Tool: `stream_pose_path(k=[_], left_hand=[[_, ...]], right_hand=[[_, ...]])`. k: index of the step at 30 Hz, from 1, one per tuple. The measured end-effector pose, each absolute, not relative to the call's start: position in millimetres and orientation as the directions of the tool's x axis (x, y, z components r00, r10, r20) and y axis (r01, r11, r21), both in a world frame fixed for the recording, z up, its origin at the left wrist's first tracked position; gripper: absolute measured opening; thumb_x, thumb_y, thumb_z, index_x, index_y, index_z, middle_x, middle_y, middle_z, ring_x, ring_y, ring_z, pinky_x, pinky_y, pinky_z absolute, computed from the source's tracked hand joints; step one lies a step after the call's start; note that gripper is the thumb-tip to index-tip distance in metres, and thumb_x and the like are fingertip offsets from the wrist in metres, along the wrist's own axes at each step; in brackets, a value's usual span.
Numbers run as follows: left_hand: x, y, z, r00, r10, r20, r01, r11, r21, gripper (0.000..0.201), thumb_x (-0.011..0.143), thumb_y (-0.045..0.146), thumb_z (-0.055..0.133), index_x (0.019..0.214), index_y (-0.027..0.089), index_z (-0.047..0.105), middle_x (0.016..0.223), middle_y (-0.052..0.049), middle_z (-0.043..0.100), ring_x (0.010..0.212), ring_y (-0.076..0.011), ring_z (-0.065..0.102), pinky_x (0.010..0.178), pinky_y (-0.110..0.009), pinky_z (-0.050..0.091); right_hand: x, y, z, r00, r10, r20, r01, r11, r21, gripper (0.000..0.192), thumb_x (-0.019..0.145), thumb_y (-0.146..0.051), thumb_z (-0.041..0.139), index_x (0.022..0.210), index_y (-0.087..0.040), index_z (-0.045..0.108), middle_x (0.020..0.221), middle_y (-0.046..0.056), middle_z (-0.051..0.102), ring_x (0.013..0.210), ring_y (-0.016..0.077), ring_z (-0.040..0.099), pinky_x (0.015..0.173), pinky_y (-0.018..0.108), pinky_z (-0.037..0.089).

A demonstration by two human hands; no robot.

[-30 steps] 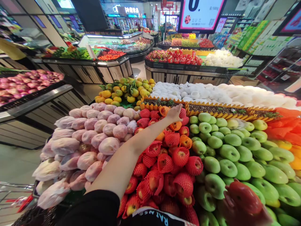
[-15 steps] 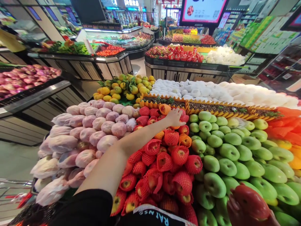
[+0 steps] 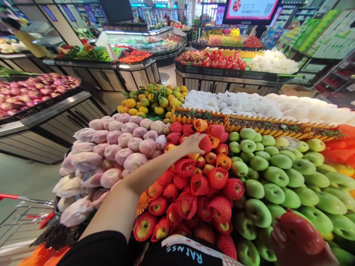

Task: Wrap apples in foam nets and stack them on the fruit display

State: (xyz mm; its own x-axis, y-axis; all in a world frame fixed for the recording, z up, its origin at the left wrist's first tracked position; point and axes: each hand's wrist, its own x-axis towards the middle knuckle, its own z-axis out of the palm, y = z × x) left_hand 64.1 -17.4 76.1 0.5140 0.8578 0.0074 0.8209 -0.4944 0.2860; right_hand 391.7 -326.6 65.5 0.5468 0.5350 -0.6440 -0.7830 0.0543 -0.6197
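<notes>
My left hand point(image 3: 193, 143) reaches out over the heap of red apples point(image 3: 199, 183), most of them wrapped in red foam nets. Its fingers are closed around the near side of an apple in a red foam net point(image 3: 205, 144), near the back of the heap. A few bare apples point(image 3: 210, 158) show just in front of that hand. At the lower right, my right hand point(image 3: 288, 244) holds a bare, glossy red apple point(image 3: 301, 231) above the green apples point(image 3: 276, 176).
Wrapped pinkish fruit point(image 3: 111, 151) lies left of the red apples. Behind stand a yellow-edged planter strip point(image 3: 249, 123), yellow-green mangoes point(image 3: 155, 98) and white-netted fruit point(image 3: 244, 101). A shopping cart point(image 3: 27, 218) is at the lower left, and a bin of onions point(image 3: 41, 88) farther off.
My left hand has drawn back slightly toward me and its spread fingers have closed on a netted apple. My right hand still holds its red apple. The view has shifted a little left.
</notes>
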Motion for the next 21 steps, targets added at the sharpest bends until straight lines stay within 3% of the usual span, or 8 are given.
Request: stream_pose_path(k=[4,7,13,17,21], left_hand=[[22.4,16.3,78.1,0.187,0.982,0.033,0.966,-0.190,0.175,0.087,0.073,0.048,0.078,0.147,0.020,0.041,0.139,-0.017,0.056,0.127,-0.0353,0.057,0.102,-0.041,0.049],[1.8,31.9,62.6,0.057,0.998,-0.038,0.990,-0.051,0.134,0.092,0.074,0.051,0.078,0.149,0.018,0.036,0.146,-0.020,0.052,0.131,-0.0385,0.054,0.106,-0.044,0.046],[-5.1,52.9,44.8,0.079,0.993,-0.087,0.957,-0.051,0.284,0.093,0.079,0.057,0.073,0.147,0.009,0.031,0.148,-0.023,0.048,0.138,-0.0325,0.049,0.112,-0.036,0.039],[10.2,50.2,58.1,0.068,0.994,-0.090,0.965,-0.042,0.259,0.089,0.078,0.059,0.072,0.144,0.012,0.038,0.152,-0.024,0.042,0.141,-0.0372,0.043,0.114,-0.043,0.037],[35.9,15.3,76.5,0.177,0.980,0.091,0.970,-0.190,0.152,0.082,0.085,0.052,0.065,0.148,0.008,0.037,0.159,-0.025,0.035,0.146,-0.0387,0.035,0.119,-0.046,0.030]], right_hand=[[395.6,-328.3,73.5,0.671,0.468,-0.575,-0.617,-0.078,-0.783,0.068,0.037,-0.039,0.050,0.096,-0.019,0.076,0.089,0.017,0.069,0.076,0.0351,0.063,0.046,0.047,0.051],[390.2,-324.7,78.0,0.682,0.483,-0.549,-0.579,-0.101,-0.809,0.065,0.037,-0.041,0.052,0.094,-0.020,0.076,0.088,0.018,0.068,0.075,0.0355,0.061,0.047,0.048,0.048],[371.3,-311.8,87.5,0.603,0.491,-0.629,-0.668,-0.120,-0.734,0.063,0.047,-0.042,0.050,0.098,-0.017,0.077,0.081,0.015,0.071,0.066,0.0315,0.065,0.045,0.043,0.051],[367.8,-310.0,91.0,0.566,0.479,-0.671,-0.717,-0.114,-0.687,0.065,0.050,-0.041,0.048,0.103,-0.013,0.075,0.080,0.016,0.072,0.063,0.0302,0.065,0.042,0.040,0.051],[375.7,-321.5,86.0,0.545,0.545,-0.638,-0.717,-0.092,-0.691,0.074,0.049,-0.039,0.048,0.114,-0.012,0.070,0.085,0.016,0.071,0.070,0.0307,0.065,0.047,0.043,0.055]])
